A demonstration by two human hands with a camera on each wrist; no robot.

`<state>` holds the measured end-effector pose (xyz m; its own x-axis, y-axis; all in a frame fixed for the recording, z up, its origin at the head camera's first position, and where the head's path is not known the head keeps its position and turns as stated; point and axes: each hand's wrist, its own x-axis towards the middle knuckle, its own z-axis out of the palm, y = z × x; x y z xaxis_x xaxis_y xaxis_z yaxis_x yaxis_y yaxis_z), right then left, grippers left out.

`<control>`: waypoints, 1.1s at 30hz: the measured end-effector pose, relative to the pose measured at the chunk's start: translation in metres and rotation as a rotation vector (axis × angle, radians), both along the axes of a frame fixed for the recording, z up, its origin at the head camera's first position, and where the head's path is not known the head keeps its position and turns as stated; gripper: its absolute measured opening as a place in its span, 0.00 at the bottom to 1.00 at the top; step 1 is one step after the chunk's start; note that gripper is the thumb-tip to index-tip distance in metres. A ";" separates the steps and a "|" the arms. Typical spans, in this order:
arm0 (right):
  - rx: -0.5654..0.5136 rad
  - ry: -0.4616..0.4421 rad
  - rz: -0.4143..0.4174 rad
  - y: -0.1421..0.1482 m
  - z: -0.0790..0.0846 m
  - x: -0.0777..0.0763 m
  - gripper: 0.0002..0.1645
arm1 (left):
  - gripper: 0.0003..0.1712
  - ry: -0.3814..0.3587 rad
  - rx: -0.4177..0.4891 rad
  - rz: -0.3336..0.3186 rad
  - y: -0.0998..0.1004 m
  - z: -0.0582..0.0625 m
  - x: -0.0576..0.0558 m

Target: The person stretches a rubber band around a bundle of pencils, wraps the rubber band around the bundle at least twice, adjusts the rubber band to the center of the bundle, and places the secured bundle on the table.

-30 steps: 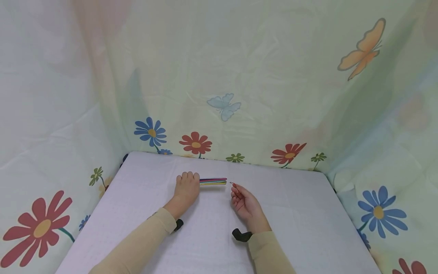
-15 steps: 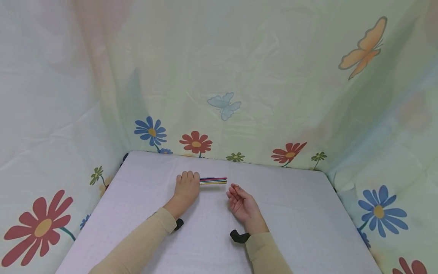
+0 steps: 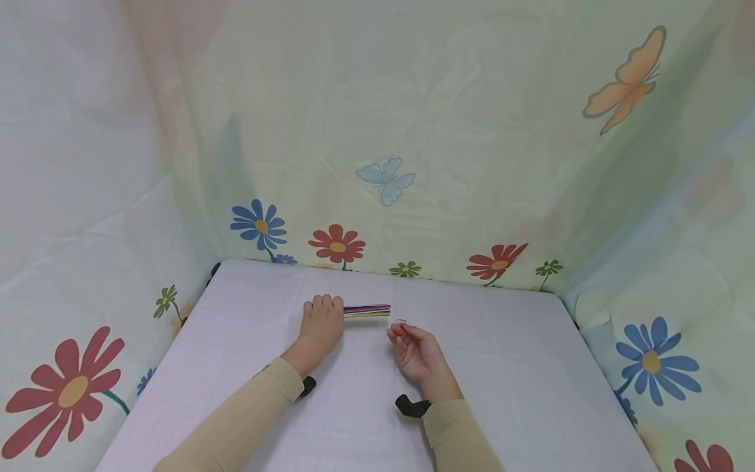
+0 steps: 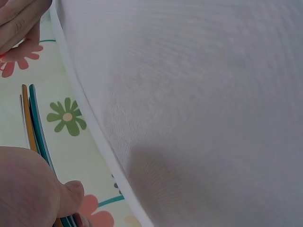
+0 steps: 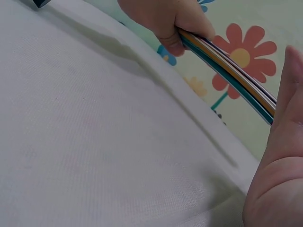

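My left hand (image 3: 321,326) grips a bundle of thin coloured sticks (image 3: 367,311), raised a little above the table. Their free ends point right, toward my other hand. Green, orange, white and dark sticks (image 5: 227,71) show in the right wrist view; the length inside the fist is hidden. Just right of and below the free ends, my right hand (image 3: 420,354) pinches a thin red rubber band (image 3: 401,322) between thumb and fingers, palm partly upward. A small loop of it stands above the fingertips, apart from the sticks. My left thumb (image 4: 71,196) presses along the bundle in the left wrist view.
A white cloth covers the table (image 3: 519,367). Behind it and at both sides hangs a curtain (image 3: 472,164) printed with flowers and butterflies. A black wrist mount (image 3: 413,406) sticks out beside the right sleeve (image 3: 460,432).
My right hand has shifted slightly left and down, and the rubber band's loop has turned and opened above the fingertips. The left hand and the bundle have stayed in place.
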<state>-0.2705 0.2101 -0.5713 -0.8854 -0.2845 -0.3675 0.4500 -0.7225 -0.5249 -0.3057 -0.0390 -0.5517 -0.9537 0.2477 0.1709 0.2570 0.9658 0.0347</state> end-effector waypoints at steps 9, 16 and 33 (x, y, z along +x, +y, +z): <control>-0.057 0.185 0.081 -0.001 -0.001 0.002 0.18 | 0.07 0.019 0.010 0.000 -0.001 -0.003 -0.001; -0.085 0.241 0.132 -0.002 -0.001 0.004 0.17 | 0.07 0.035 0.007 -0.006 -0.002 -0.003 0.001; 0.022 0.217 -0.020 -0.010 0.001 0.010 0.09 | 0.06 0.030 0.011 -0.007 -0.001 -0.002 0.001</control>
